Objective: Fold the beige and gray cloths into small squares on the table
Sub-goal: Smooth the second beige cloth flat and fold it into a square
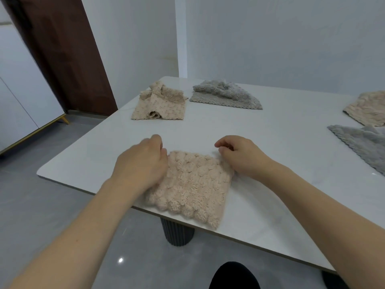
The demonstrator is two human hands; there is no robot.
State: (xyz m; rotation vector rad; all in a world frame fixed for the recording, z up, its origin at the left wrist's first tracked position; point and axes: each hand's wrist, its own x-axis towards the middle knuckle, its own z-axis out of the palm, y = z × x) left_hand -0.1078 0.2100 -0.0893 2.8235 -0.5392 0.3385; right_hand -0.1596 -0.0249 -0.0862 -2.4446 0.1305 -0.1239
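— Inspecting from my station: table first, then the beige cloth at its near edge, one corner overhanging.

— Handling?

— Soft, light and limp, I judge; best taken by the far corners. Left hand and right hand pinch those now, fingers curled.

— Containers?

— None seen. Four unfolded cloths wait beyond.

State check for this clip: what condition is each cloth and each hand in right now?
Near fluffy beige cloth: folded, flat at table edge.
Far beige cloth: rumpled, unfolded.
Far gray cloth: rumpled.
Right-edge beige cloth: partly cropped.
Right-edge gray cloth: partly cropped.
Left hand: gripping near cloth's corner.
Right hand: pinching its other corner.
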